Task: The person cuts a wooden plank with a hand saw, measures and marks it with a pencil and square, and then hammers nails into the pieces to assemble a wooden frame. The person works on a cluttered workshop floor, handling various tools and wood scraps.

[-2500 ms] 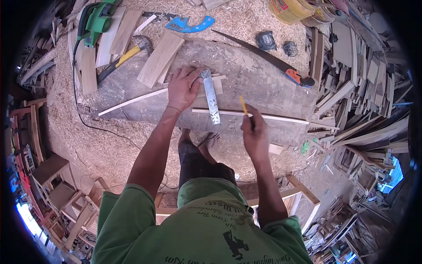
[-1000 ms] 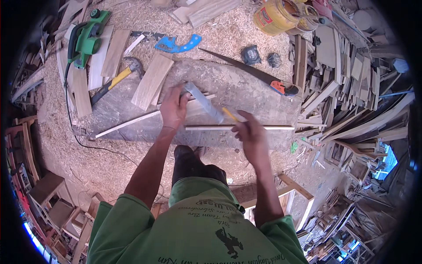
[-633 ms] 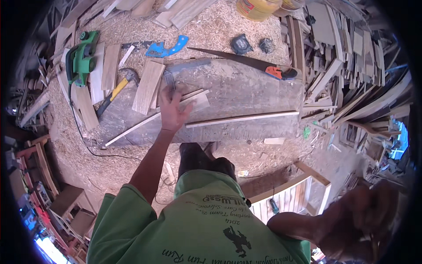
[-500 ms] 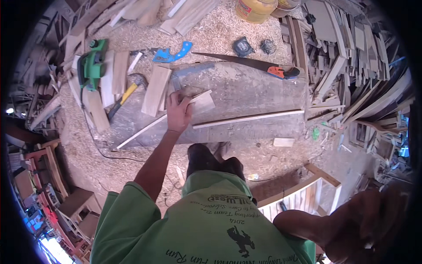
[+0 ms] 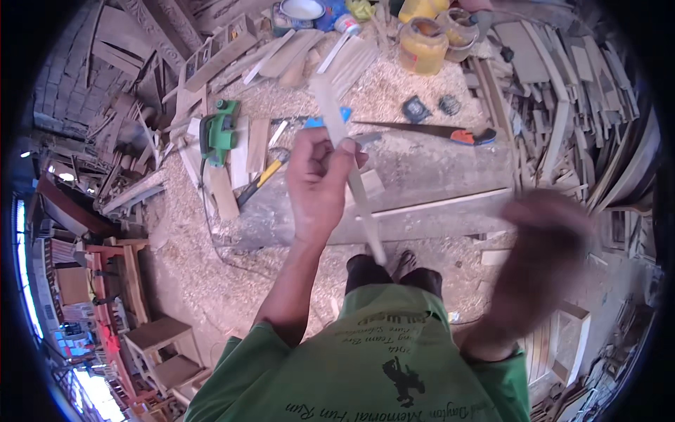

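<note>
head view: nearest the lens, the right hand [image 5: 545,218] is raised over the lower right, badly smeared by blur, so i cannot tell whether it is clenched or grasping anything. just past the green shirt [image 5: 358,359], the left hand [image 5: 320,183] pinches a thin pale wood strip [image 5: 333,116] between thumb and curled fingers; the strip slants up off the grey board [image 5: 443,169], its lower end over the person's knees.

on that board, another long thin strip [image 5: 439,202] lies to the right of the left hand, with a small pale offcut [image 5: 369,184] behind the held strip. a yellow-handled hammer [image 5: 266,174] and a green power planer [image 5: 219,133] sit to the left. along the far edge lies a handsaw [image 5: 422,129] with an orange and black handle; a blue saw handle [image 5: 316,122] is partly covered by the held strip.

farther off, among shavings, stands a yellow jar [image 5: 424,56], its mouth open, brown showing inside; whether that is contents or stain is unclear. a second open jar [image 5: 460,42] is just beside it, brownish within. at the far top, a round tub [image 5: 302,8] holds something whitish, near a small white container [image 5: 346,24].
</note>
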The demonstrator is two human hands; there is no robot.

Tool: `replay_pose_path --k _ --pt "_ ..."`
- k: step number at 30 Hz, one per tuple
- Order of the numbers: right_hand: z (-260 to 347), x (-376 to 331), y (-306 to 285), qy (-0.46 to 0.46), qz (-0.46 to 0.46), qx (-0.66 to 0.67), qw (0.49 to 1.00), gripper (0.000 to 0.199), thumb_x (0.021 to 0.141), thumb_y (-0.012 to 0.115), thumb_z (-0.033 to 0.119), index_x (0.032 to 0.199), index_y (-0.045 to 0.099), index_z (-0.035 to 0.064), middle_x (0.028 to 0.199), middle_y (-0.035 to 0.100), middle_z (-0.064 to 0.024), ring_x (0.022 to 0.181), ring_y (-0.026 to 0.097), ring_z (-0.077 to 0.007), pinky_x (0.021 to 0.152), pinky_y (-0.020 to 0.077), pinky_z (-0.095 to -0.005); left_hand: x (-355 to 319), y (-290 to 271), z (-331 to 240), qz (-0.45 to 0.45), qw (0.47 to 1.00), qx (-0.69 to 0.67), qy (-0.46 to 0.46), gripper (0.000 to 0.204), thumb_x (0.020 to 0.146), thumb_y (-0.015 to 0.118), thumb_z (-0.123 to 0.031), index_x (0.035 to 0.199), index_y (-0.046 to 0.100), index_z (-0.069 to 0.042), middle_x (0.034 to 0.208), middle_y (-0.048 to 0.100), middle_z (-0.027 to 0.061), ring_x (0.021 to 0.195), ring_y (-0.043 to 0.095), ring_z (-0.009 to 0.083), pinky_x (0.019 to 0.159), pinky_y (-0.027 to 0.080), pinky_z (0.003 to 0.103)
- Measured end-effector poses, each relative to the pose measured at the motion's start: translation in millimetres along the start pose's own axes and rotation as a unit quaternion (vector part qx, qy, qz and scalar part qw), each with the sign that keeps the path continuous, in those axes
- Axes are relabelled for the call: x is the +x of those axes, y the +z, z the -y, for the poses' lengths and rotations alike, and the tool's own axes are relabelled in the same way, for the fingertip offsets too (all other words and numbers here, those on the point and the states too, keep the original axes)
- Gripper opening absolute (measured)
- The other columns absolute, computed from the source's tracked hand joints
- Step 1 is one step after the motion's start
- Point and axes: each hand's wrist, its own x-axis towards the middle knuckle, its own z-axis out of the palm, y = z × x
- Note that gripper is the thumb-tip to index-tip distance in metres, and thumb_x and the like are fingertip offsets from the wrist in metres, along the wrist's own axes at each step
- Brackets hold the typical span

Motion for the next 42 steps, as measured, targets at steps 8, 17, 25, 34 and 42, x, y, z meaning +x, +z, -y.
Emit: replay_pose_path --k 8,17,25,34,42 --pt "-139.2 -16.4 42.3 0.068 0.093 -0.301 0.947 0.065 0.104 0.073 0.012 0.164 0.051 0.0053 0.131 0.072 -0.0269 0.111 0.073 -0.0349 0.095 0.0575 -0.0470 13.0 32.0 110.5 0.047 0.969 -0.162 -0.180 0.026 0.113 0.066 -0.027 0.125 0.067 -0.004 0.109 0.078 0.0146 0.100 0.080 0.0303 0.094 0.067 0.048" --pt "-147.7 -26.4 -51.6 0.208 0.069 -0.373 0.902 0.044 0.111 0.065 0.021 0.151 0.064 0.0021 0.091 0.072 -0.0214 0.077 0.072 -0.0281 0.070 0.0548 -0.0436 -33.8 -43.4 290.7 0.174 0.755 0.631 -0.039 0.085 0.078 0.090 -0.030 0.151 0.053 -0.008 0.152 0.056 0.0210 0.148 0.046 0.0474 0.120 0.042 0.057" --pt "-160.2 -10.3 -31.8 0.055 0.082 -0.328 0.939 0.052 0.115 0.058 0.019 0.164 0.053 0.0059 0.083 0.059 -0.0044 0.069 0.054 -0.0138 0.065 0.0496 -0.0339 -31.3 -15.8 214.6 0.042 0.947 0.316 -0.048 0.089 0.075 0.094 -0.022 0.149 0.050 -0.002 0.138 0.060 0.0229 0.132 0.057 0.0458 0.114 0.049 0.049" --pt "-149.4 11.8 11.0 0.067 0.176 -0.343 0.920 0.049 0.115 0.057 0.020 0.160 0.055 0.0014 0.118 0.074 -0.0303 0.103 0.074 -0.0462 0.093 0.0566 -0.0510 -48.3 -31.8 215.0 -0.001 0.990 0.058 -0.125 0.091 0.085 0.086 -0.015 0.163 0.042 -0.002 0.149 0.059 0.0114 0.139 0.059 0.0256 0.120 0.047 0.046" --pt "-141.1 1.1 20.9 0.041 0.157 -0.319 0.934 0.053 0.117 0.057 0.024 0.166 0.052 0.0058 0.093 0.063 -0.0063 0.079 0.056 -0.0154 0.076 0.0510 -0.0326 -60.6 -56.4 163.7 0.008 0.821 -0.500 -0.275 0.065 0.103 0.054 -0.044 0.146 0.064 0.003 0.131 0.078 0.0217 0.114 0.077 0.0380 0.105 0.059 0.048"
